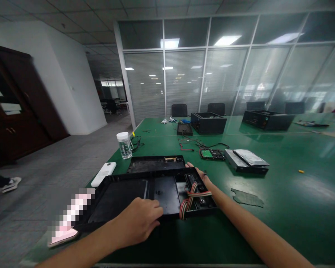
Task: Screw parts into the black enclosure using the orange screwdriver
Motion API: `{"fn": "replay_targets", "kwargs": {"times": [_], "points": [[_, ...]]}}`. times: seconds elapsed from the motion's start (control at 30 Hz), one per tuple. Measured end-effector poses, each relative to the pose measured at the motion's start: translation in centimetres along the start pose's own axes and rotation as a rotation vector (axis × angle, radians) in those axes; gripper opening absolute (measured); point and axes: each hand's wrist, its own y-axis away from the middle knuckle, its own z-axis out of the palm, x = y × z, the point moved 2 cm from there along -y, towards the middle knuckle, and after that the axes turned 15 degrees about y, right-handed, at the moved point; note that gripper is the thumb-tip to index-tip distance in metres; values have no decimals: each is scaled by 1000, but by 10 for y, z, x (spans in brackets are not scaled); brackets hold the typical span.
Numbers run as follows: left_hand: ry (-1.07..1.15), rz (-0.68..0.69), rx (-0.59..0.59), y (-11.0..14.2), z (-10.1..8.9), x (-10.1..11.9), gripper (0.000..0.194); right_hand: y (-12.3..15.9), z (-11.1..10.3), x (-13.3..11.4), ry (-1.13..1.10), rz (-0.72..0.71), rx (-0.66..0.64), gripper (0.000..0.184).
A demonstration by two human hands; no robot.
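Note:
A shallow black electronics casing, tilted over the front of the green table, is between my hands. My left hand is closed at its near edge, fingers curled over the rim. At the casing's far right corner, my right hand grips the side, with part of its fingers hidden behind the wall. A striped ribbon cable loops out over the right end, where some metal parts show. Just behind lies a second shallow black tray-like panel, with a small copper-coloured part near its right end.
A clear bottle, a white power bank-like object and a pink phone-like item line the left edge. To the right are a green circuit board, a silver drive unit and a dark flat scrap. Black computer cases stand farther back.

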Motion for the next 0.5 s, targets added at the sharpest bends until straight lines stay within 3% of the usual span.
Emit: {"fn": "replay_targets", "kwargs": {"times": [0.13, 0.3, 0.4, 0.5], "points": [[6, 6, -32, 2, 24, -9, 5, 4, 4, 48, 356, 106, -43, 41], [4, 1, -76, -4, 43, -19, 7, 22, 1, 96, 382, 268, -66, 24], [4, -37, -82, -10, 49, -27, 8, 23, -4, 93, 274, 342, -27, 26], [4, -128, -95, -18, 48, -39, 15, 17, -5, 71, 123, 327, -53, 34]]}}
